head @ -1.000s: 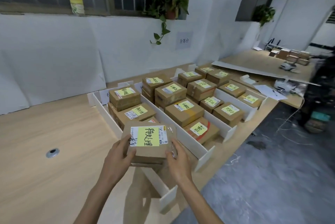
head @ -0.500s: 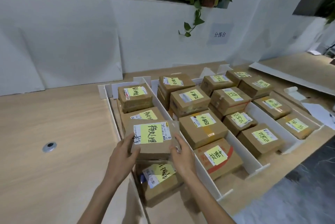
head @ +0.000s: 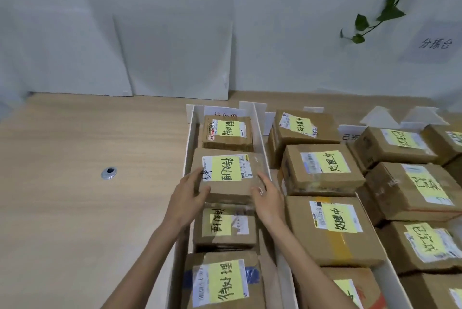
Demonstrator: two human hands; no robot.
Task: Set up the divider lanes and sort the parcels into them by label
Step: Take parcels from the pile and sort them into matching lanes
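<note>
I hold a brown cardboard parcel [head: 228, 176] with a yellow handwritten label between both hands, over the leftmost lane. My left hand [head: 188, 192] grips its left edge and my right hand [head: 266, 193] grips its right edge. It sits on top of another labelled parcel [head: 225, 227], with one parcel [head: 227, 133] behind it and one [head: 222, 281] in front. White divider walls [head: 261, 128] separate this lane from the middle lane, whose parcels [head: 322, 170] carry a different label. A white lane sign [head: 223, 112] stands at the far end.
More labelled parcels [head: 410, 191] fill the right lane. The bare wooden tabletop [head: 87, 183] spreads to the left, with a metal grommet [head: 109, 173]. White boards [head: 175, 53] line the back wall, and a trailing plant [head: 375, 16] hangs at the top right.
Both hands carried the parcel forward from the near end of the lanes and lowered it onto the stack in the left lane. The camera tilted down and left.
</note>
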